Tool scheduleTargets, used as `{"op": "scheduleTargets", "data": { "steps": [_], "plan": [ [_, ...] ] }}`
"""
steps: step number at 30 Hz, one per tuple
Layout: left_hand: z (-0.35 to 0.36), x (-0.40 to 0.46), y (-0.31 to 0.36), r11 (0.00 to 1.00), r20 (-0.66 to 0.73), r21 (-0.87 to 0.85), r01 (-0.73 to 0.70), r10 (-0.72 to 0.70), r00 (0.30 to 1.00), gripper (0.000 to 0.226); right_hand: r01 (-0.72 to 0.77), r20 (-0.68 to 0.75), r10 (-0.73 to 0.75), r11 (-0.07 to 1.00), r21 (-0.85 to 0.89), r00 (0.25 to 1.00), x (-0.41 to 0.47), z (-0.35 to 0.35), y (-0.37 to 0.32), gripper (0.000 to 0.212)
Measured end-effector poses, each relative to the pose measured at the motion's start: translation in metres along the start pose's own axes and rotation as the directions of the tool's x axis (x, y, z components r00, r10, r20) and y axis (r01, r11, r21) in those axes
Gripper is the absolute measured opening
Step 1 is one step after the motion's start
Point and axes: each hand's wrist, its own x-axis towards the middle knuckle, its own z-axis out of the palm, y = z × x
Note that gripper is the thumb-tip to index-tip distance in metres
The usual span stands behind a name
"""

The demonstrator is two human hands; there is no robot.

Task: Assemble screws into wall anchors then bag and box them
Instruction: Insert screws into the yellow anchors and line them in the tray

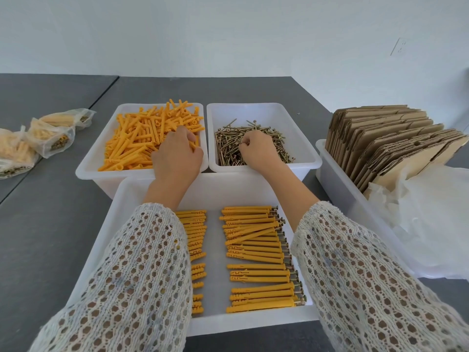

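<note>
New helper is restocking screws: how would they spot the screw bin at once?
Three white bins cluster mid-table; take the two far ones. The screw bin is the right one, under the right hand, and holds dark metal screws, not orange anchors.

L hand [177,151] in anchors bin [91,158], R hand [257,152] in screws [228,146].

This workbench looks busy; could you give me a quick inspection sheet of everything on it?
Surface: dark grey table.
Job's things: bin of loose orange anchors; bin of screws; near tray with rows of assembled anchors; flat cardboard boxes and clear bags in the right-hand bin.
Clutter: filled bags, far left.
Grips: left hand grips anchors; right hand pinches screws.
Cables: nothing seen.
Surroundings: white wall, wall socket.
</note>
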Motion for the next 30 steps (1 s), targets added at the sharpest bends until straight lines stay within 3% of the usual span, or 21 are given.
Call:
{"op": "scheduleTargets", "data": {
  "steps": [11, 21, 30],
  "plan": [
    [0.002, -0.001, 0.003, 0.995, -0.026, -0.048, -0.092, 0.091, 0.996, 0.025, -0.005, -0.049, 0.008, 0.998, 0.065, 0.999, 0.005, 0.001, 0.001, 0.021],
    [0.011, -0.001, 0.005, 0.965, -0.027, -0.112, -0.236, 0.234, 0.972, 0.004, 0.017, -0.186, 0.020, 0.980, 0.197, 0.982, 0.003, 0.000, -0.003, 0.012],
    [0.010, -0.004, 0.008, 0.937, -0.060, -0.116, -0.331, 0.326, 0.944, 0.011, -0.060, -0.127, 0.105, 0.945, 0.321, 0.986, 0.002, -0.003, -0.003, 0.016]
  ]
}}
